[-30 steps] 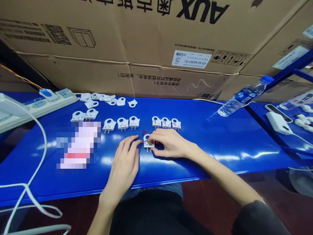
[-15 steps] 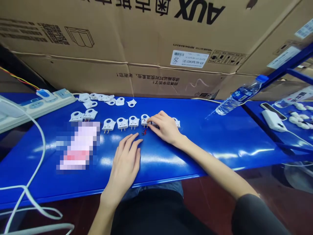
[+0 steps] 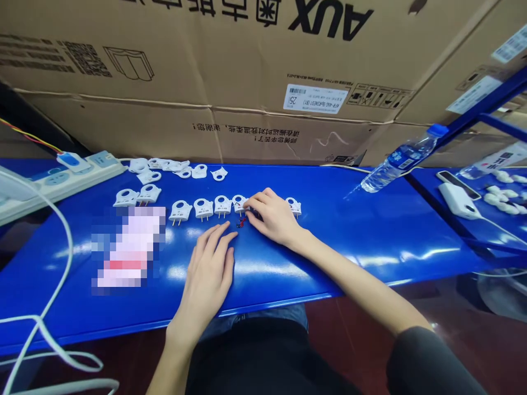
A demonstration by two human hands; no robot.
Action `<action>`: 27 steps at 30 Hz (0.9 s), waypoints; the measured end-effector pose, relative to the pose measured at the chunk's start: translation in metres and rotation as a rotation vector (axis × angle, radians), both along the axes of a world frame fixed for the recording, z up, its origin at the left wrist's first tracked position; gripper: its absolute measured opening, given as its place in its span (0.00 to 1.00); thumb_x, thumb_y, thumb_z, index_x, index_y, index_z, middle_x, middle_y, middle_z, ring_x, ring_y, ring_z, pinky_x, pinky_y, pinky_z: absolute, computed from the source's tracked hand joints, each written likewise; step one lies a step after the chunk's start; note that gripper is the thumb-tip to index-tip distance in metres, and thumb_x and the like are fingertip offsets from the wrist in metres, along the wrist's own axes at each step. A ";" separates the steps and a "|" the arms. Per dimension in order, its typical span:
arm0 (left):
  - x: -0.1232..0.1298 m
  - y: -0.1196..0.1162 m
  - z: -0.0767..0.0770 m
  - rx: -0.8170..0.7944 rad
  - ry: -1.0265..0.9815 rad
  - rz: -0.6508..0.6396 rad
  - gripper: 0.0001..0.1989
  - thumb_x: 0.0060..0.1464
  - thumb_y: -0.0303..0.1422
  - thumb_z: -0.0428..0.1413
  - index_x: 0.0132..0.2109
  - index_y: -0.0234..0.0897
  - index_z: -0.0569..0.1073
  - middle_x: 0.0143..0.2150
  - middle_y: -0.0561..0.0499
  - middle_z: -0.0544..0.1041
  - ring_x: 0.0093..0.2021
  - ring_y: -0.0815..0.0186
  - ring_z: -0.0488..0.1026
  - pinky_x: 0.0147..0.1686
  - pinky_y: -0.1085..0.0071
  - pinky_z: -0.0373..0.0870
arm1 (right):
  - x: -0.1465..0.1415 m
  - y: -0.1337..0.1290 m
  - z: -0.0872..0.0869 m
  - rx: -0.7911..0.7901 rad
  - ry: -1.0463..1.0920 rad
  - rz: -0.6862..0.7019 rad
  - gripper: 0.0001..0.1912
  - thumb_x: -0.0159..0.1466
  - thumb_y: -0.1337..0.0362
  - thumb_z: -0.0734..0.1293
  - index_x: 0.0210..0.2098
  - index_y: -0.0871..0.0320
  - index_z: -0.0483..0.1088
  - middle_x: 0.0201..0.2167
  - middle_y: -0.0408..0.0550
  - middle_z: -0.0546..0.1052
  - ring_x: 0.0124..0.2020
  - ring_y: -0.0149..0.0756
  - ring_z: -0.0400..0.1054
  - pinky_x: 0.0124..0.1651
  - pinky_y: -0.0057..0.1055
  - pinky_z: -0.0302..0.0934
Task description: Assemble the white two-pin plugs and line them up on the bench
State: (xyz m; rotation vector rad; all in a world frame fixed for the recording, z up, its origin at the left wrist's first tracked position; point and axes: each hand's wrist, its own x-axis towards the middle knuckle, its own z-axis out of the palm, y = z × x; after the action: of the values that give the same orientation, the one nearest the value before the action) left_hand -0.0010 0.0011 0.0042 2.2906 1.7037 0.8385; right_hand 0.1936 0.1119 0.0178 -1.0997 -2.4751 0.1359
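On the table (image 3: 370,230), the right hand (image 3: 274,216) should align the row's plug (image 3: 239,205) lightly, clear of the wires (image 3: 241,223), though whether its fingertips grip is unclear; the left hand (image 3: 209,269) rests empty, fingers slightly apart.

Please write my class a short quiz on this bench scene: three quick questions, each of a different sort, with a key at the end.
1. Multiple choice: what are the fingers of the right hand at?
A) the power strip
B) a white plug
C) the phone
2. True or false: the left hand is palm down, with no plug in its grasp.
3. Fill in the blank: the cap of the bottle is coloured ____.

Key: 1. B; 2. True; 3. blue
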 end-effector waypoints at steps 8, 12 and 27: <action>0.002 0.006 -0.003 0.012 0.109 0.096 0.20 0.71 0.34 0.45 0.65 0.39 0.67 0.73 0.41 0.66 0.72 0.46 0.61 0.60 0.47 0.70 | 0.004 -0.010 -0.004 0.035 -0.094 0.104 0.10 0.75 0.63 0.63 0.48 0.57 0.77 0.45 0.54 0.77 0.47 0.45 0.63 0.47 0.39 0.61; 0.003 0.006 -0.004 0.007 0.154 0.104 0.22 0.72 0.34 0.43 0.68 0.39 0.64 0.73 0.41 0.66 0.73 0.47 0.61 0.58 0.48 0.70 | 0.001 -0.011 -0.005 0.025 -0.104 0.107 0.11 0.75 0.63 0.63 0.49 0.57 0.77 0.45 0.55 0.76 0.47 0.45 0.63 0.47 0.39 0.62; 0.002 0.006 -0.005 0.039 0.152 0.095 0.22 0.72 0.34 0.43 0.68 0.37 0.65 0.72 0.39 0.68 0.72 0.50 0.63 0.61 0.50 0.67 | 0.001 -0.015 0.001 0.026 -0.132 0.159 0.10 0.75 0.62 0.63 0.46 0.57 0.76 0.44 0.54 0.76 0.46 0.44 0.65 0.43 0.37 0.62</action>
State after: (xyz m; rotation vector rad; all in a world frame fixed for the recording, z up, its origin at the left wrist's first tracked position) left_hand 0.0012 0.0066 -0.0011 2.3702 1.8896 0.7374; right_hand 0.1944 0.0969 0.0184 -0.9281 -2.6734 0.0799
